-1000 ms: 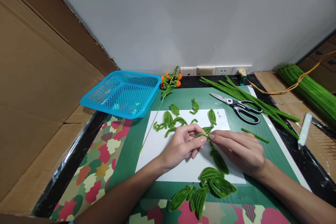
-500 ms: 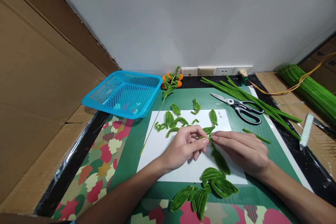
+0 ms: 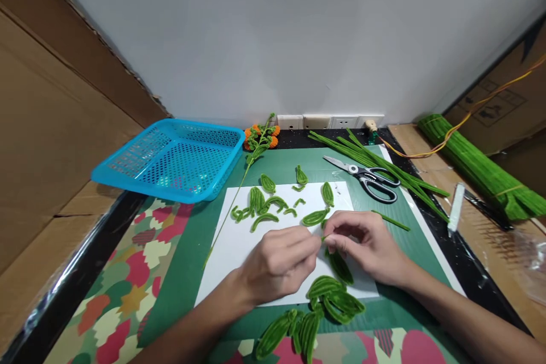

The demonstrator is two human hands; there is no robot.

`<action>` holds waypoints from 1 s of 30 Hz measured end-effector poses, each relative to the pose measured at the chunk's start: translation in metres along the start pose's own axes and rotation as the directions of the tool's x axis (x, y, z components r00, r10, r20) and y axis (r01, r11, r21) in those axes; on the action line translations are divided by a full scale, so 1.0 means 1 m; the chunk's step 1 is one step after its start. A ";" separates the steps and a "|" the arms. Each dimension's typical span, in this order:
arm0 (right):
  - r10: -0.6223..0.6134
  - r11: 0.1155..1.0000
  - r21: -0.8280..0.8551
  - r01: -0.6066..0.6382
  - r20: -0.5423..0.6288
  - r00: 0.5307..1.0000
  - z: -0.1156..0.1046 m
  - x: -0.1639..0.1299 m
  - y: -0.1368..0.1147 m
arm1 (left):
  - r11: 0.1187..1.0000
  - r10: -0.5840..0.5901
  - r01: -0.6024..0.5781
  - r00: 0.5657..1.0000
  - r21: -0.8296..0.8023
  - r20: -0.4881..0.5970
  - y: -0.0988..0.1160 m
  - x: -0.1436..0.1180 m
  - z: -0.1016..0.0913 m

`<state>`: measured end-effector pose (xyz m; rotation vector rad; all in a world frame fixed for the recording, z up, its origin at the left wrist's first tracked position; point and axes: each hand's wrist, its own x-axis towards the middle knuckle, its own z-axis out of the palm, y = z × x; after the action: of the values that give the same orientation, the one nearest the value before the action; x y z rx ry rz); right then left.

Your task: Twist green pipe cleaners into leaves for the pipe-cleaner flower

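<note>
- Head view: both hands have drawn closer together vs a sec ago. Left hand [image 3: 277, 261] now knuckles-up, fingers curled in, pinching the thin end of a green leaf sprig [image 3: 336, 264]; before, palm side showed more.
- Right hand [image 3: 367, 244] also pinched on that same end, fingertips meeting the left's just above the white paper [image 3: 239, 250] centre. Grip tighter, looks like twisting/binding of the stem in progress, prob. mid-step.
- Sprig itself: hangs from the pinch toward the near edge of the paper; its lower leaves lie on the paper edge and the green mat [image 3: 191, 273].
- Camera also shifted, so the whole scene sits lower-left vs before; loose items seem unmoved.
- Room: small loose leaves [image 3: 264, 205] on far half of paper, close to knuckles. Scissors [image 3: 367, 179] and long green stems [image 3: 384, 168] far-right of paper, apart from hands.
- Blue basket [image 3: 170, 159] far-left of paper, cardboard wall [image 3: 46, 142] beyond. Left of paper, mat is bare: most free space there.
</note>
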<state>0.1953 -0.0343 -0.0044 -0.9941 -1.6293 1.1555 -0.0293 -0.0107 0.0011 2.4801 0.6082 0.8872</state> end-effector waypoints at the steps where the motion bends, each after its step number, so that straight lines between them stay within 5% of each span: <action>1: 0.083 0.993 0.078 -0.088 0.062 0.995 -0.002 0.002 -0.001 | 0.990 0.114 -0.115 0.993 0.078 0.022 -0.003 0.000 -0.002; 3: 0.189 0.957 0.188 -0.222 0.180 0.965 -0.005 0.004 -0.003 | 0.945 0.275 -0.278 0.960 0.173 0.044 -0.009 0.000 -0.006; 6: 0.204 0.956 0.166 -0.240 0.206 0.957 -0.008 0.006 -0.003 | 0.946 0.272 -0.273 0.962 0.173 0.028 -0.013 0.000 -0.006; 8: 0.071 0.997 -0.012 -0.070 0.098 0.993 -0.010 0.005 -0.001 | 0.994 0.103 -0.101 0.994 0.045 -0.043 -0.012 0.002 -0.003; 10: -0.191 0.941 -0.280 0.191 0.029 0.981 -0.011 0.003 0.004 | 0.975 -0.178 0.174 0.984 -0.136 -0.023 -0.007 0.004 0.000; 13: -0.512 0.657 -0.582 0.480 0.123 0.850 -0.012 -0.001 0.012 | 0.766 -0.499 0.519 0.852 -0.380 0.158 -0.001 0.010 0.003; 16: -0.614 0.431 -0.696 0.574 0.239 0.752 -0.013 -0.003 0.013 | 0.570 -0.558 0.623 0.772 -0.535 0.304 0.001 0.015 0.003; 19: -0.664 0.351 -0.698 0.624 0.285 0.691 -0.014 -0.002 0.008 | 0.428 -0.569 0.653 0.732 -0.625 0.375 -0.002 0.017 0.003; 23: -0.637 0.387 -0.687 0.615 0.283 0.717 -0.016 0.000 0.005 | 0.329 -0.603 0.672 0.690 -0.663 0.400 -0.003 0.014 0.006; 26: -0.607 0.444 -0.675 0.590 0.258 0.752 -0.014 0.000 0.012 | 0.481 -0.611 0.643 0.733 -0.596 0.298 -0.001 0.011 0.007; 28: -0.593 0.499 -0.656 0.566 0.217 0.775 -0.011 0.000 0.017 | 0.720 -0.533 0.547 0.830 -0.427 0.165 0.000 0.009 0.005; 30: -0.573 0.576 -0.620 0.533 0.158 0.804 -0.006 0.000 0.020 | 0.939 -0.301 0.303 0.953 -0.165 0.033 -0.001 0.006 0.002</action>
<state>0.2032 -0.0281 -0.0223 -0.7865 -2.1337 0.1036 -0.0246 -0.0072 0.0021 2.1632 0.8480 0.7736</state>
